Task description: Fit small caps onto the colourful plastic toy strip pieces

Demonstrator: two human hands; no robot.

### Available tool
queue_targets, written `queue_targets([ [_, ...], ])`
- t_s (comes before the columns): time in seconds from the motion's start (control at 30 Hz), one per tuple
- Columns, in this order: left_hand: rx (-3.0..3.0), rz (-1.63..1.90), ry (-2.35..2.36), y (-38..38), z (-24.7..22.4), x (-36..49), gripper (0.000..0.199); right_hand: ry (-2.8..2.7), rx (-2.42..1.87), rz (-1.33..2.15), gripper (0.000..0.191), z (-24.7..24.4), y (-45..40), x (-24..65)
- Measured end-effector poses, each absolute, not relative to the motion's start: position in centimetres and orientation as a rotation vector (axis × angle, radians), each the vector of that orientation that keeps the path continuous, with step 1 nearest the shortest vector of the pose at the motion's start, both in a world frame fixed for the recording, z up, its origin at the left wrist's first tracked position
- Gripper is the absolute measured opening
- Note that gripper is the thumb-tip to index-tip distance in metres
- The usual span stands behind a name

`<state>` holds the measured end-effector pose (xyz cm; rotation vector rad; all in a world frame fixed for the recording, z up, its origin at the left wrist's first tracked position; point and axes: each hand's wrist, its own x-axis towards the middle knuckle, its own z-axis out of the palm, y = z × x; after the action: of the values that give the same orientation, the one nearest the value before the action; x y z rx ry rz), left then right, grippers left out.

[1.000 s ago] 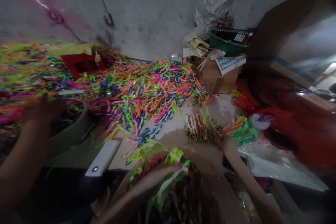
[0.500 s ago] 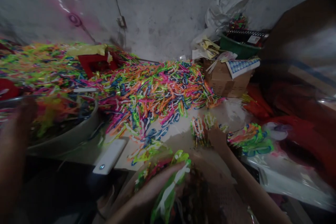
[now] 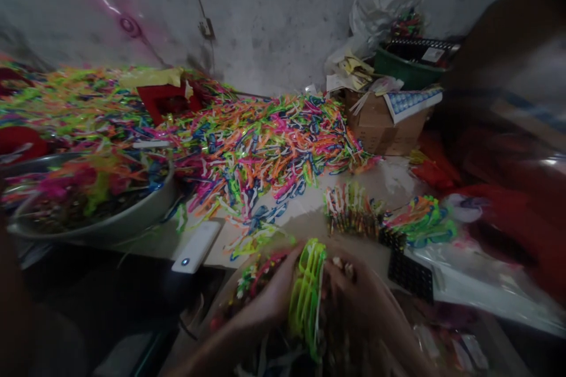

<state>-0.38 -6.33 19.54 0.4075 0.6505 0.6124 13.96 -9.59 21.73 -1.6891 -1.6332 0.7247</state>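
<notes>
A bundle of yellow-green plastic pieces (image 3: 306, 291) stands between my hands at the lower middle. My left hand (image 3: 283, 285) is closed round its left side. On its right side is my right hand (image 3: 349, 277), with curled fingers near small pale bits; what it holds, if anything, is blurred. Below them lies a heap of small dark and coloured parts (image 3: 265, 271), partly hidden by my arms. Just beyond my hands, a row of upright, pale-topped pieces (image 3: 351, 206) stands on the table (image 3: 305, 212), beside a stack of green and orange pieces (image 3: 422, 221).
A big multicoloured pile (image 3: 265, 141) covers the table's back. A metal basin (image 3: 132, 218) and a white phone-like slab (image 3: 197, 246) are at left. A cardboard box (image 3: 384, 126) bears a green basket (image 3: 409, 70). A black grid tray (image 3: 411, 275) lies right. Part of another person's arm (image 3: 13, 283) shows at far left.
My right hand has come back from the row of upright pieces to the bundle. The bundle now stands more upright. The other person's hand has left the basin.
</notes>
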Motion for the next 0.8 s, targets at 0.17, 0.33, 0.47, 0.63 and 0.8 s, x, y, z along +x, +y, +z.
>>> queue_targets([
  [0.17,0.697,0.698,0.822,-7.8,19.5,-0.7,0.05,-1.617,-1.727,0.648,0.017,22.9,-11.9,12.2],
  [0.33,0.871,0.639,0.988,-8.3,19.8,-2.4,0.064,-1.594,-1.595,0.701,0.017,23.1,-12.0,12.8],
  [0.47,1.089,0.698,0.891,-8.1,20.7,-2.6,0.052,-1.563,-1.6,0.638,0.02,22.6,-12.3,13.8],
  [0.63,1.799,0.85,0.945,-8.1,21.9,-3.4,0.031,-1.689,-1.6,0.586,0.025,22.5,-13.4,15.3],
  [0.8,2.482,0.905,0.62,-7.7,24.2,-5.2,0.03,-1.723,-1.748,0.434,0.025,23.9,-15.1,15.4],
])
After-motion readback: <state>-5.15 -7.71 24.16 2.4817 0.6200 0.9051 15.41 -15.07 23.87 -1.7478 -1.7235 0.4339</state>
